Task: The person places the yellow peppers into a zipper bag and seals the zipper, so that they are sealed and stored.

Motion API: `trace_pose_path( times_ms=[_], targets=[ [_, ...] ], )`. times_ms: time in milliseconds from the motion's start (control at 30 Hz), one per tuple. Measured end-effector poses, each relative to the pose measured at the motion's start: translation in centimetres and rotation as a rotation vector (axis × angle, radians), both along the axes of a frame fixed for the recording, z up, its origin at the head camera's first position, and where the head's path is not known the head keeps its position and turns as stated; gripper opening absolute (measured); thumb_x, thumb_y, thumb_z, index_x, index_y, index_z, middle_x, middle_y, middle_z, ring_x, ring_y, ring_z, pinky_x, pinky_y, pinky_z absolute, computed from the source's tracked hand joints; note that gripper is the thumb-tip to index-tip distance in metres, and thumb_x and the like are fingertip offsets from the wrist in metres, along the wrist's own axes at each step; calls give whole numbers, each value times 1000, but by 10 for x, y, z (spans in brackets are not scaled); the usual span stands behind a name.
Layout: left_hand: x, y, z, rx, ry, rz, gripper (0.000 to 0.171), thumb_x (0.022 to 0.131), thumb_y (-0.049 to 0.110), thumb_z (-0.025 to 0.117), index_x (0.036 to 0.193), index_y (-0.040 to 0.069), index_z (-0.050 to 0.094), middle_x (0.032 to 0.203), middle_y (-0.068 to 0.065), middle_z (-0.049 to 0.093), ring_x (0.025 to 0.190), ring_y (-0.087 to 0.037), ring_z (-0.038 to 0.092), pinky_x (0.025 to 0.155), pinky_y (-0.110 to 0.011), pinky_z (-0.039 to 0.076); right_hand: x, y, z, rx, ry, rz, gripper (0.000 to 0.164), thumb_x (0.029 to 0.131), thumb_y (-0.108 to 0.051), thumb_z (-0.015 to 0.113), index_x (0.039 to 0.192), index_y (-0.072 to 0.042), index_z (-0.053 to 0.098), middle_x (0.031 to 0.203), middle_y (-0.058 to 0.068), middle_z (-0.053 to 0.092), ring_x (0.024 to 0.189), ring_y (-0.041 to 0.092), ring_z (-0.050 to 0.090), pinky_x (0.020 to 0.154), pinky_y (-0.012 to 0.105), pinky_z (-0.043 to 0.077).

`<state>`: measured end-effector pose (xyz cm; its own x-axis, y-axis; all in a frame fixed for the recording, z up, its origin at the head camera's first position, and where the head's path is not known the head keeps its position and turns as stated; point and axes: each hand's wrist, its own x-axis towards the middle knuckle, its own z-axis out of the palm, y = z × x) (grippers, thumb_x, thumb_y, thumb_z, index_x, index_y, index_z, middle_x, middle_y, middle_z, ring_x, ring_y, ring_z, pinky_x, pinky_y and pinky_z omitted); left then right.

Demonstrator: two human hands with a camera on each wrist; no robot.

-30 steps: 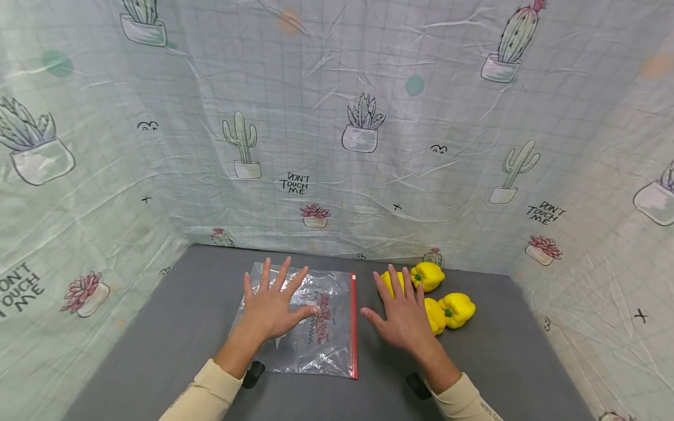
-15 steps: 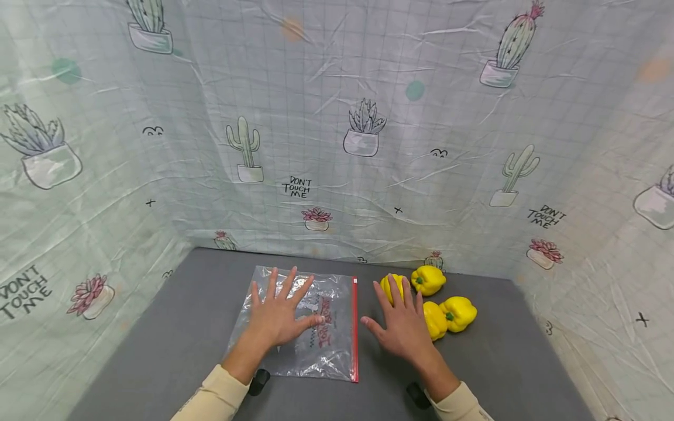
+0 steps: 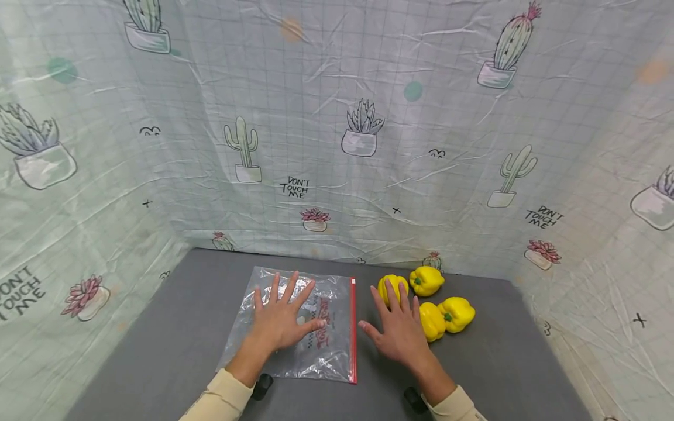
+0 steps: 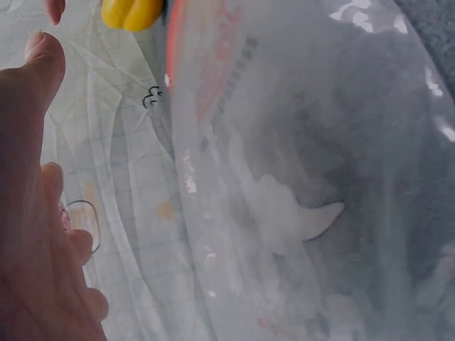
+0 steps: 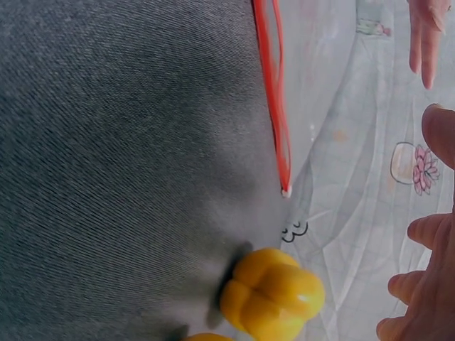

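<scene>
My left hand hovers with spread fingers above a clear plastic zip bag that lies flat on the grey table. A red zip strip runs along the bag's right edge, and red lettering is printed near it. Over the table, right of the bag, my right hand is spread too, holding nothing. Beyond and beside it lie several yellow bell peppers, some partly hidden by its fingers. The left wrist view shows the bag below the palm; the right wrist view shows a pepper apart from the fingers.
The grey table is bounded at the back and sides by a pale curtain printed with cacti and lettering. Black wrist-worn cameras sit under both wrists, such as the left one.
Both hands have shifted slightly nearer the table's front in the head view, and the left also a little right. The bag and peppers stay in place; the head view tilts slightly.
</scene>
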<state>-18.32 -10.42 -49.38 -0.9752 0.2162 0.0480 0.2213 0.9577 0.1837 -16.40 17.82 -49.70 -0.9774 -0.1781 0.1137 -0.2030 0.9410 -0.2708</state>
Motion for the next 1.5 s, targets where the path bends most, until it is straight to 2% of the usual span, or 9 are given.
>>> trace_pose_path(
  times_ms=[167, 367, 500, 700, 1133, 1500],
  targets=[
    [-1, 1, -8, 13, 6, 3, 92, 87, 85, 50, 165, 45, 22, 178, -3, 13, 163, -46, 5, 121, -81, 5, 2, -1, -6, -11, -9, 3, 84, 96, -60, 63, 165, -24, 32, 177, 12, 16, 163, 43, 7, 125, 74, 11],
    [-2, 2, -14, 17, 10, 6, 92, 87, 85, 51, 165, 44, 23, 178, -4, 14, 163, -47, 5, 120, -81, 7, 2, -1, -12, -6, -14, -1, 84, 95, -60, 63, 165, -25, 32, 177, 11, 14, 164, 42, 7, 125, 74, 11],
    [-4, 5, -19, 27, -22, 4, 91, 88, 83, 51, 165, 43, 23, 177, -5, 13, 163, -47, 2, 121, -81, 3, 2, -2, -16, 10, -15, -10, 85, 94, -60, 64, 165, -25, 32, 177, 11, 14, 164, 42, 8, 126, 73, 12],
    [-5, 7, -25, 8, -47, -1, 92, 88, 85, 48, 165, 43, 22, 178, -4, 13, 163, -46, 4, 121, -80, 4, 3, -3, -20, 17, -33, -14, 84, 95, -61, 63, 165, -25, 33, 177, 11, 14, 163, 43, 8, 125, 73, 12],
    [-5, 12, -30, 20, -108, -2, 94, 85, 87, 49, 164, 45, 23, 178, -4, 12, 163, -47, 4, 120, -81, 7, 3, -3, -25, 8, -54, -5, 82, 96, -61, 62, 164, -23, 35, 176, 12, 17, 163, 44, 10, 125, 73, 14],
    [-6, 10, -35, 43, -104, -15, 94, 85, 86, 52, 164, 44, 25, 177, -4, 15, 162, -48, 7, 119, -83, 8, 1, -3, -29, -14, -92, 12, 80, 97, -60, 61, 164, -23, 35, 176, 13, 19, 162, 45, 11, 126, 72, 15]
  ],
)
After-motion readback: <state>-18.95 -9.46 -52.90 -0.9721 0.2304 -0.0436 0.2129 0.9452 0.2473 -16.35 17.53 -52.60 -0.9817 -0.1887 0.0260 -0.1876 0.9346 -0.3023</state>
